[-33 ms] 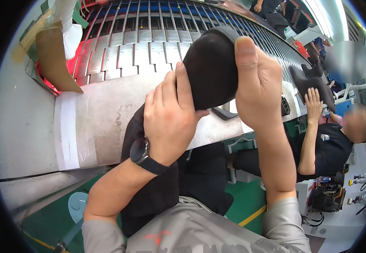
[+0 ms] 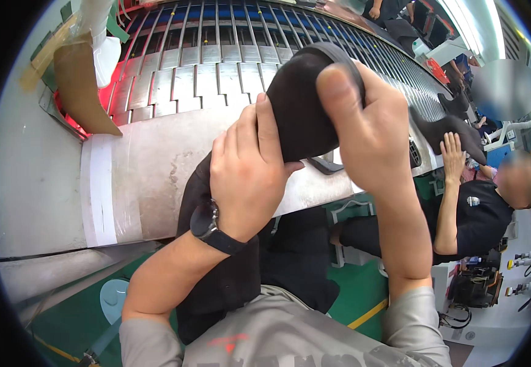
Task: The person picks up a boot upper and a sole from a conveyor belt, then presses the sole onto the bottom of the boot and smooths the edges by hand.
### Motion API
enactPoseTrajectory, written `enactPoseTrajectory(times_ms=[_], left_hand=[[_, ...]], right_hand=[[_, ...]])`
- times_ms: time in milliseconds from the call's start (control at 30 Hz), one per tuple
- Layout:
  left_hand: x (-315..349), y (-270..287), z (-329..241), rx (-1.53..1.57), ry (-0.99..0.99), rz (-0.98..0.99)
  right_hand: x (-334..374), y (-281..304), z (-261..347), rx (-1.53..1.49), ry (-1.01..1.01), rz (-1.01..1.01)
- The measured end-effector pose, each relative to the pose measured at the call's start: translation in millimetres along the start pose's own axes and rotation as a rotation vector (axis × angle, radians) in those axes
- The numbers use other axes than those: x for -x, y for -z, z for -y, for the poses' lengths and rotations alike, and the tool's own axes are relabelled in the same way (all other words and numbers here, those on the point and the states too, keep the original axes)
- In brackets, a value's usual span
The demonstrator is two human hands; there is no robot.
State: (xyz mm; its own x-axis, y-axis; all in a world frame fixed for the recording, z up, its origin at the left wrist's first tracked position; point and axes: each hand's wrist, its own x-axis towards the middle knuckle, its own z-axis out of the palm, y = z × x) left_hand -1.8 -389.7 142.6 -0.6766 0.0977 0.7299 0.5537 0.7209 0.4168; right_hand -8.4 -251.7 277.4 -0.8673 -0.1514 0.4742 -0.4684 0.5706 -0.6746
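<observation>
A black boot (image 2: pixel 301 110) is raised in front of me with its rounded toe pointing up. Its sole edge faces right, and the dark shaft (image 2: pixel 195 186) runs down behind my left wrist. My left hand (image 2: pixel 247 150), with a black watch above it on the forearm, is closed round the boot's foot. On the other side my right hand (image 2: pixel 369 122) grips the toe end, its thumb, blurred by motion, over the upper. The fingers of this hand are mostly hidden behind the boot.
Beyond the boot lies a slatted metal conveyor (image 2: pixel 186 76) with a pale metal edge (image 2: pixel 149 177). A dark flat piece (image 2: pixel 325 165) rests on that edge. At right, a co-worker's hand (image 2: pixel 452 156) touches another dark boot (image 2: pixel 449 131). A brown board (image 2: pixel 82 85) hangs at left.
My right hand has shifted left, its thumb sliding across the toe. More of the sole rim shows. The co-worker's hand has moved slightly; my left hand stays nearly in place.
</observation>
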Motion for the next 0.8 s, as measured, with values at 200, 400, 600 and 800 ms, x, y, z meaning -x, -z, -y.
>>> enactPoseTrajectory(times_ms=[200, 400, 600, 800], left_hand=[[-12.9, 69.7, 34.3, 0.527, 0.071, 0.553], [30.7, 51.5, 126.4, 1.455, 0.794, 0.894], [-37.1, 124.8, 88.0, 0.642, 0.408, 0.396], [-112.8, 131.1, 29.6, -0.235, -0.275, 0.554]], right_hand=[[47.9, 6.9, -1.1, 0.158, 0.210, -0.057], [98.7, 17.7, -14.6, -0.207, 0.518, 0.156], [158.8, 1.1, -88.1, -0.288, 0.008, 0.034], [151.5, -55.1, -123.0, -0.609, -0.139, 0.122]])
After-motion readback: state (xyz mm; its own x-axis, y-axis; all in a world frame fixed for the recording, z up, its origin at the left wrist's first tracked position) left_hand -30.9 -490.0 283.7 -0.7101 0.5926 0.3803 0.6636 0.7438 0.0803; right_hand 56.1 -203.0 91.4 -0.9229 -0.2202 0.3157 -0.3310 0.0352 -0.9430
